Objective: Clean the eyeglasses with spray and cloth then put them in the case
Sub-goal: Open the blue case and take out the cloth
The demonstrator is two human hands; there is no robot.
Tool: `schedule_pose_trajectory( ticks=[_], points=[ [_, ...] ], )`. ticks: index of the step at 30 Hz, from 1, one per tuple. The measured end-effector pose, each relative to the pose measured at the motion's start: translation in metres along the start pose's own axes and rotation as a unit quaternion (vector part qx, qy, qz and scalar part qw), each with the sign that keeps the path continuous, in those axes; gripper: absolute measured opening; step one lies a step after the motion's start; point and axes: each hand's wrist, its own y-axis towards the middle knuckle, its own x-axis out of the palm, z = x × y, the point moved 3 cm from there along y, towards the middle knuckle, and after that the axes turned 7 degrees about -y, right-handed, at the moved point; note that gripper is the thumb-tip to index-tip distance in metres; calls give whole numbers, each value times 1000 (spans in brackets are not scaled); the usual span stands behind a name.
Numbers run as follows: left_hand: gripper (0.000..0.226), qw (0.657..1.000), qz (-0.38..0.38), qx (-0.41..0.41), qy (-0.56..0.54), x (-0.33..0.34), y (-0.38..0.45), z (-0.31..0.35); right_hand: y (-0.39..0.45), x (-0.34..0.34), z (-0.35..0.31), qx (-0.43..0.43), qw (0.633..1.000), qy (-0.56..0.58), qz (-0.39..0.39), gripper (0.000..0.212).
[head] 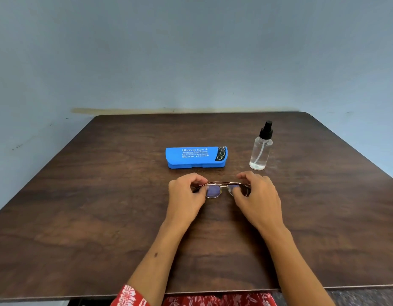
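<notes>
Eyeglasses (222, 188) held over counter (102, 195).
Frame ends are pinched by fingers of left hand (186, 195) and right hand (257, 195); closed case (196, 156) and spray bottle (260, 149) behind.

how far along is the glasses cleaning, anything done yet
Nothing looks finished. The blue case lies shut on the table, and the spray bottle stands untouched to its right. No cloth is in view. In hand: the left hand and right hand grip the eyeglasses at either end, near the table. Spraying, wiping and casing are all left.
</notes>
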Motion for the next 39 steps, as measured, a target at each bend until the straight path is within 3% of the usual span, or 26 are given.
schedule_pose_trajectory(
  ticks=[4, 9, 18, 23, 28, 37, 39],
  points=[
    [13, 999, 7, 41, 5, 4, -2, -1, -2, 11, -6, -107, 994, -30, 7, 22],
    [14, 998, 6, 54, 20, 5, -2, -2, 0, 14, -7, -116, 993, -19, -2, 14],
    [17, 998, -4, 58, 11, 5, -3, -3, 2, 4, -2, -56, 993, 98, -31, 17],
    [14, 998, -6, 66, 14, 6, -2, -7, 5, -6, 4, 59, 964, 257, 39, 13],
    [13, 992, -10, 113, 51, 8, -1, -9, 4, -15, 16, 136, 948, 262, 121, 12],
    [5, 955, -20, 226, 192, 19, -7, 3, 4, -21, 18, 188, 931, 287, 126, 12],
    [13, 946, -23, 236, 220, 22, -8, 4, 4, -23, 19, 199, 923, 303, 131, 10]
  ],
)
